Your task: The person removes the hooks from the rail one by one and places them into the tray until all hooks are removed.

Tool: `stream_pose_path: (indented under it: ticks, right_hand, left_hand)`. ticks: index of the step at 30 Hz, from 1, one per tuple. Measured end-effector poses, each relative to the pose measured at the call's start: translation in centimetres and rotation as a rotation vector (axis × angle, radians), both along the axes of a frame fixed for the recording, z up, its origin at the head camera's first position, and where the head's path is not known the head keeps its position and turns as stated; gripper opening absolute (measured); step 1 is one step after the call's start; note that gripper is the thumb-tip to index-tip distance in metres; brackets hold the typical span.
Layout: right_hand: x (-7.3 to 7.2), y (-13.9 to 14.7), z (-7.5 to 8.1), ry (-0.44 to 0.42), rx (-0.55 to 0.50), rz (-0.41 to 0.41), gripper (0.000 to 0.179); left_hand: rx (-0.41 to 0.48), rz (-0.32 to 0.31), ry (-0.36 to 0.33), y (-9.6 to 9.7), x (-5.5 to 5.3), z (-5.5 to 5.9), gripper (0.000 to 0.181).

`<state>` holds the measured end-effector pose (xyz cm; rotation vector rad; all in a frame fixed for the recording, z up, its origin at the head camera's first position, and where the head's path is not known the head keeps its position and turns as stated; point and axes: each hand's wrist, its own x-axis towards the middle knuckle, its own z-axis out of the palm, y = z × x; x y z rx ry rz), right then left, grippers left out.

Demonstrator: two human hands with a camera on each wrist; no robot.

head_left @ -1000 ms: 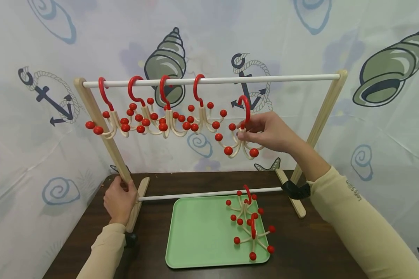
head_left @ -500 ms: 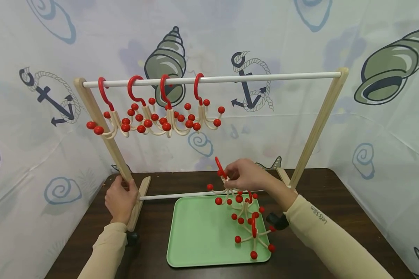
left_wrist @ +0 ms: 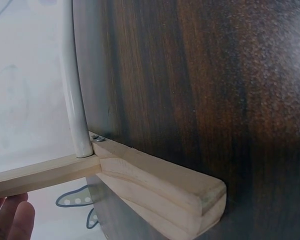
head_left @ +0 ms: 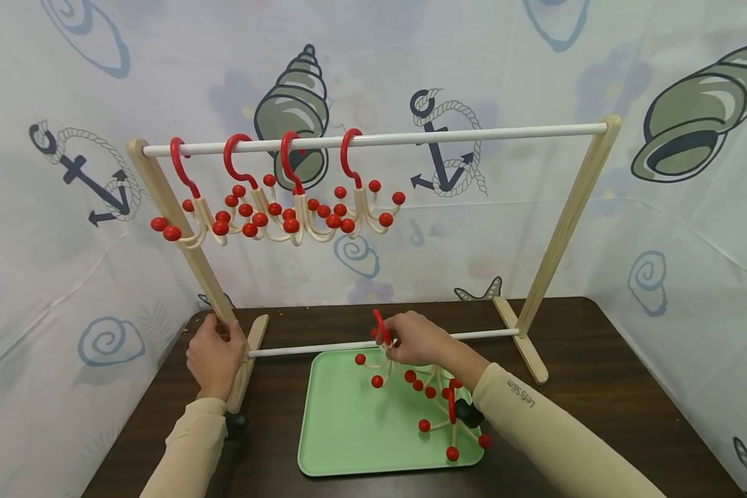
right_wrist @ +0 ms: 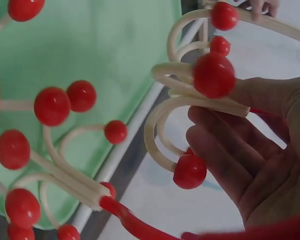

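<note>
My right hand (head_left: 420, 339) pinches a multi-arm hanger (head_left: 381, 326) with a red hook and red ball tips by its stem. It is low over the back of the green tray (head_left: 342, 429); I cannot tell whether its arms touch the tray. In the right wrist view, thumb and fingers close on the cream stem of this hanger (right_wrist: 213, 75). Two similar hangers lie at the tray's right side: a front one (head_left: 452, 402) and one partly hidden behind my right hand. My left hand (head_left: 214, 356) grips the rack's left wooden post (head_left: 205, 273) near its foot.
Several like hangers (head_left: 297, 197) hang from the left half of the rack's white top bar (head_left: 473, 134). A lower white bar (head_left: 311, 348) runs behind the tray. The right post (head_left: 566, 225) and its foot stand on the dark wooden table (head_left: 597, 387).
My right hand has brought the held hanger down from just below the top bar, then left and nearer over the tray. My left hand has stayed on the post.
</note>
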<state>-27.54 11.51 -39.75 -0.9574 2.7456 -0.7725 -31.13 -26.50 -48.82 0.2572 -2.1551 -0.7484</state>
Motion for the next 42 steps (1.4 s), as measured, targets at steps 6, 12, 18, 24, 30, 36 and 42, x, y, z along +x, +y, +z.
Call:
stream_pose_path:
  ticks: [6, 12, 18, 24, 30, 36, 42]
  right_hand:
    - [-0.3, -0.1, -1.2, -0.015, 0.031, -0.015, 0.017]
    - [-0.8, 0.4, -1.9, -0.019, 0.045, 0.001, 0.010]
    - [-0.8, 0.9, -2.4, -0.041, 0.065, -0.006, 0.007]
    - [-0.5, 1.1, -2.3, -0.071, 0.098, -0.020, 0.009]
    - [-0.1, 1.1, -1.3, -0.138, 0.160, -0.094, 0.005]
    - [0.4, 1.2, -0.7, -0.180, 0.206, -0.133, 0.009]
    - [0.7, 1.8, 0.2, -0.204, 0.193, -0.129, 0.027]
  left_hand:
    - [-0.006, 0.001, -0.001, 0.0, -0.1, -0.3, 0.018]
    - [-0.012, 0.000, 0.006, 0.1, 0.0, 0.0, 0.018]
    - [-0.014, 0.003, 0.007, 0.3, 0.2, 0.2, 0.019]
    - [-0.012, 0.012, -0.003, 0.4, 0.3, 0.2, 0.020]
    - [-0.013, 0.014, 0.007, 0.2, 0.2, 0.3, 0.020]
    - [-0.006, 0.012, 0.005, 0.3, 0.2, 0.3, 0.019]
    - [0.000, 0.008, 0.009, 0.4, 0.4, 0.3, 0.019]
